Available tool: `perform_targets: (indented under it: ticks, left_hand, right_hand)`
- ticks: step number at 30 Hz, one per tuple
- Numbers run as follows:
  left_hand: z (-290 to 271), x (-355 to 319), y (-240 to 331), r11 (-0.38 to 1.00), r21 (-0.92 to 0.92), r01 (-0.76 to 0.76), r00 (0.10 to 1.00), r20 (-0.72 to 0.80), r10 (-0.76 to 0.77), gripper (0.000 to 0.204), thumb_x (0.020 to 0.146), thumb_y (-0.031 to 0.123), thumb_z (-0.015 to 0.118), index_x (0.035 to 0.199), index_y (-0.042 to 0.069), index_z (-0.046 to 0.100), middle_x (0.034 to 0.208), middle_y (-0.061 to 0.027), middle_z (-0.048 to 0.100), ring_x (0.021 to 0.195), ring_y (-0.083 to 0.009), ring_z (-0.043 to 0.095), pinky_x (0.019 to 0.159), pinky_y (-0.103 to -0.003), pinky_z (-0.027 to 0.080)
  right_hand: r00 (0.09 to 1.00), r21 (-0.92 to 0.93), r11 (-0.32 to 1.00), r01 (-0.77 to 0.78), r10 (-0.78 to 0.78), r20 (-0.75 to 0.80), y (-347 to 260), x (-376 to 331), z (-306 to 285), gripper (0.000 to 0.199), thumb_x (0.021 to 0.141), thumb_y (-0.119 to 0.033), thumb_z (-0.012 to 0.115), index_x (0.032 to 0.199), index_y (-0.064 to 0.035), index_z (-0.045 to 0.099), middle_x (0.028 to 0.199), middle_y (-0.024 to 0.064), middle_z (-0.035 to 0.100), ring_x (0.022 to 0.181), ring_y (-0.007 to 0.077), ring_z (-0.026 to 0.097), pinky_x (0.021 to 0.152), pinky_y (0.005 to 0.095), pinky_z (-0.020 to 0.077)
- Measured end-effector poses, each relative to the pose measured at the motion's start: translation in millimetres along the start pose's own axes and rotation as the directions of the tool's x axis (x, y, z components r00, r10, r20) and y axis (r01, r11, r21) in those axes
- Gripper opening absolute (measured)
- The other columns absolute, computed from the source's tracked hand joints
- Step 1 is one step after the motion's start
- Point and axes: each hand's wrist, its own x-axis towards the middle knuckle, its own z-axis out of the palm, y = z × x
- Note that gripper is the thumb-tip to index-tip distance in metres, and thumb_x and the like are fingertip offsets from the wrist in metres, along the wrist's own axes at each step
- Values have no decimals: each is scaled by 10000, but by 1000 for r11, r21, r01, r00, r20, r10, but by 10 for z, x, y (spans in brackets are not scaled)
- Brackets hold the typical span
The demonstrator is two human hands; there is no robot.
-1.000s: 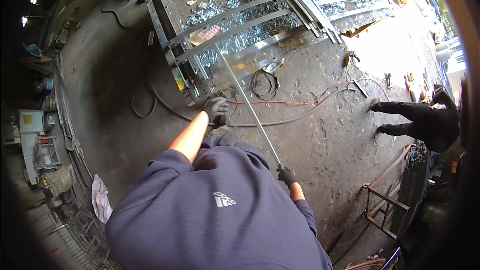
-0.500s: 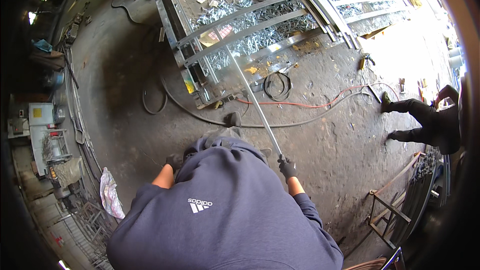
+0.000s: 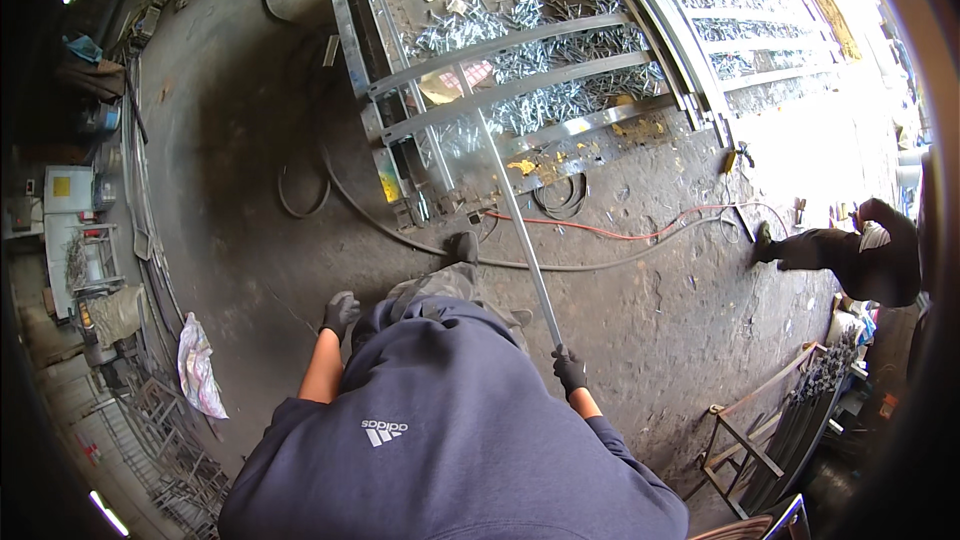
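Workshop floor [image 3: 250, 190], dark concrete, metal frame [image 3: 520, 90] at far centre. Right hand [image 3: 570, 370] gloved, clamped on near end of long metal bar [image 3: 510, 200] reaching to frame; left hand [image 3: 340, 312] gloved, loosely curled, holding nothing, well apart. Step judged: positioning bar on frame; next calls for steadying with both hands.

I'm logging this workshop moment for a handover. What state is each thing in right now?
Right hand: gloved, closed around the bar's near end.
Left hand: gloved, empty, hanging free by the leg.
Long metal bar: held at one end, far end over the frame.
Metal frame: lying flat on the floor.
Red cable: loose across the floor.
Black hose coil: coiled, lying by the frame.
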Motion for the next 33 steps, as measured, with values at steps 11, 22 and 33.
perform_targets:
  ticks: [11, 22, 33]
  left_hand:
    - [-107, -144, -287, 762, 620, -189, 982, 140, 130, 353, 893, 344, 572, 1055, 47, 673, 1132, -198, 662, 1025, -347, 639, 871, -424, 493]
    - [-118, 241, 143, 986, -43, 159, 987, -5, -159, 232, 932, 373, 584, 995, 152, 619, 749, -54, 614, 589, -204, 558, 517, -343, 444]
    - [152, 302, 588, 219, 785, -579, 785, 465, 409, 315, 817, 359, 686, 766, 57, 617, 828, -168, 647, 743, -328, 620, 665, -410, 475]
  right_hand:
    - [1000, 71, 997, 3, 0, -30, -580, 448, 519, 381, 954, -406, 604, 883, -46, 707, 557, -33, 490, 461, 71, 449, 436, 238, 340]
    - [449, 148, 464, 873, -885, 125, -3529, 1430, 1993, 361, 979, -177, 561, 1276, 28, 550, 1229, 150, 624, 1157, 220, 567, 994, 317, 420]
    - [985, -68, 987, 144, -136, 111, -1525, 784, 1122, 238, 955, -312, 577, 1034, -122, 696, 629, -40, 543, 467, 80, 462, 420, 259, 334]
